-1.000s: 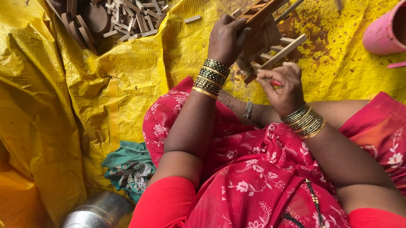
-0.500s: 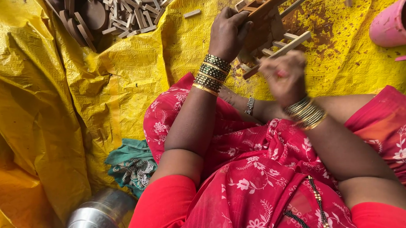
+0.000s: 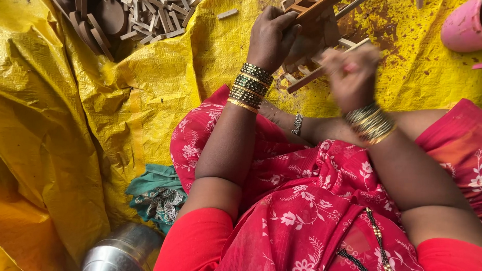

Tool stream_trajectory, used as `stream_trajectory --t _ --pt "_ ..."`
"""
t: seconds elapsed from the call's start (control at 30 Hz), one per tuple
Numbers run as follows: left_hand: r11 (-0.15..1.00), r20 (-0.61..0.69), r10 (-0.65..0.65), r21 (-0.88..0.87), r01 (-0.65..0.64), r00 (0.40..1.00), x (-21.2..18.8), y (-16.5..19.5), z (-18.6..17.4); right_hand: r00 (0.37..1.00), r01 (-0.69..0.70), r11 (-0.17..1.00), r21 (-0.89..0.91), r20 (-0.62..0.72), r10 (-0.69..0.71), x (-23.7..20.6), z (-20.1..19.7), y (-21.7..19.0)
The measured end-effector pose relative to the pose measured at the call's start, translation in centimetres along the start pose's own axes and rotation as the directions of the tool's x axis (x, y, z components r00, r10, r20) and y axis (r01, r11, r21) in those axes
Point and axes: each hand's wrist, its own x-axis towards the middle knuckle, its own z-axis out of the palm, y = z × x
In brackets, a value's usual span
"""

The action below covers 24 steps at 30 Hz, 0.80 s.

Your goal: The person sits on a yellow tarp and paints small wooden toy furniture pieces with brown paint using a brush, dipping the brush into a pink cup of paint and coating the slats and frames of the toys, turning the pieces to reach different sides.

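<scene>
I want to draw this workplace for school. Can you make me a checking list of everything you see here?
Surface: crumpled yellow sheet, stained brown near the top.
Job's things: small wooden frame of slats.
Clutter: pile of wooden sticks and discs, pink mug, steel pot, green cloth.
Hands: left hand grips the frame; right hand blurred beside it, grip unclear.
Cables: nothing seen.
Surroundings: red flowered clothing, bangles on both wrists.

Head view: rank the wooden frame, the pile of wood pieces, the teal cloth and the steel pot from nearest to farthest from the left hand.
1. Wooden frame, gripped in the left hand.
2. Pile of wood pieces, on the sheet to its left.
3. Teal cloth, beside the knee.
4. Steel pot, bottom edge.
</scene>
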Motion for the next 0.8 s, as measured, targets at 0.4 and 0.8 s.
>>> stream_trajectory --t 0.4,0.8 --pt "0.998 0.042 -0.06 0.027 0.059 0.997 0.5 0.8 -0.3 0.958 0.273 0.951 -0.144 -0.05 -0.282 1.0 0.6 -0.5" --pt "0.998 0.07 -0.065 -0.002 0.065 0.995 0.7 1.5 -0.2 0.979 0.065 0.994 -0.089 -0.185 -0.081 3.5 0.0 2.5"
